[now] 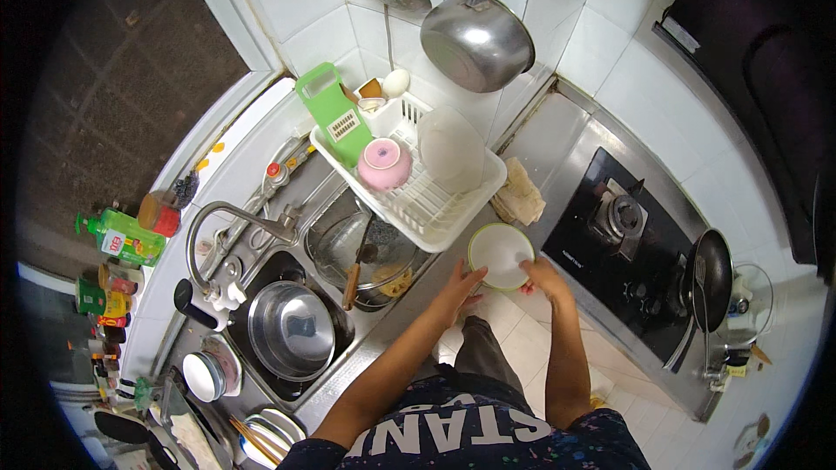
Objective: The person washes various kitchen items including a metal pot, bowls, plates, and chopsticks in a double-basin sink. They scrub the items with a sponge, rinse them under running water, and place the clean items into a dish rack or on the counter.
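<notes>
A white bowl with a green rim (501, 256) is in front of me at the counter's edge, between my hands. My right hand (544, 279) grips its right side, with the fingers partly hidden under it. My left hand (462, 290) is at the bowl's lower left with its fingers apart; whether the fingertips touch the rim is hard to tell. Just beyond the bowl stands a white plastic dish rack (424, 222), holding a pink bowl (384, 164), a translucent round dish (450, 149) and a green grater (336, 111). A folded beige cloth (519, 192) lies beside the rack.
At left, a metal basin (291, 331) sits in the sink under a curved faucet (225, 207). A brown-handled utensil (351, 287) rests over the second basin. A gas stove (620, 254) with a black pan (712, 281) is at right. A steel saucepan (480, 42) hangs above the rack.
</notes>
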Demonstrator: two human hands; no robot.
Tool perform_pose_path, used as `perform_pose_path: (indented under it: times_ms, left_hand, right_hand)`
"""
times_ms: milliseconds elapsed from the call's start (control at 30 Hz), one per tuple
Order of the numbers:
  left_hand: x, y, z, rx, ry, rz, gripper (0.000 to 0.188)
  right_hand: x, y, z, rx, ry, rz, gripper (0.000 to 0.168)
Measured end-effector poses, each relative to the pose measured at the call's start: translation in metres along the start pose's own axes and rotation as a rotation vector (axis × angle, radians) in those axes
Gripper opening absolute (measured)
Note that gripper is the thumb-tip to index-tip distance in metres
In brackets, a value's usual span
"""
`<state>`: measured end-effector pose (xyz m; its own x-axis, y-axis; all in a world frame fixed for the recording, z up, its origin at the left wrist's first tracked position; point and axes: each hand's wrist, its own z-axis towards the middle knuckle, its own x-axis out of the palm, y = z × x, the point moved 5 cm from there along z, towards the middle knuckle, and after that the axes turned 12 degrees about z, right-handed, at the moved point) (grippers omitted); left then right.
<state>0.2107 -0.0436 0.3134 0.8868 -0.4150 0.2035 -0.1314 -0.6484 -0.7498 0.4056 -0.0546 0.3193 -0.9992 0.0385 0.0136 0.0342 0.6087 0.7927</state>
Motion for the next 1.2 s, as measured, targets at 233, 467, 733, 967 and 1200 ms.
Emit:
perform_pose_path:
  times_ms: [233,467,733,967,1200]
  left_hand:
    - [-0.007,0.05,0.041,-0.104,-0.139,-0.04,0.084]
    - [-0.013,0.048,0.034,-0.032,-0.311,-0.071,0.062]
    - [-0.046,-0.053,-0.064,0.078,0.157,0.155,0.056]
    - [-0.141,-0.117,0.005,0.371,-0.481,-0.543,0.048]
    - [-0.182,-0.125,0.086,0.259,-0.704,-0.407,0.07]
  right_hand:
    - [-0.005,-0.014,0.059,0.05,-0.005,-0.186,0.036]
    - [0.018,-0.019,0.097,0.043,0.121,-0.309,0.045]
    - [0.032,0.108,0.047,-0.092,0.502,-0.446,0.04]
    - [0.16,0.176,0.157,-0.305,0.392,0.171,0.043]
    - [0.203,0.131,0.297,-0.402,-0.158,-0.136,0.078]
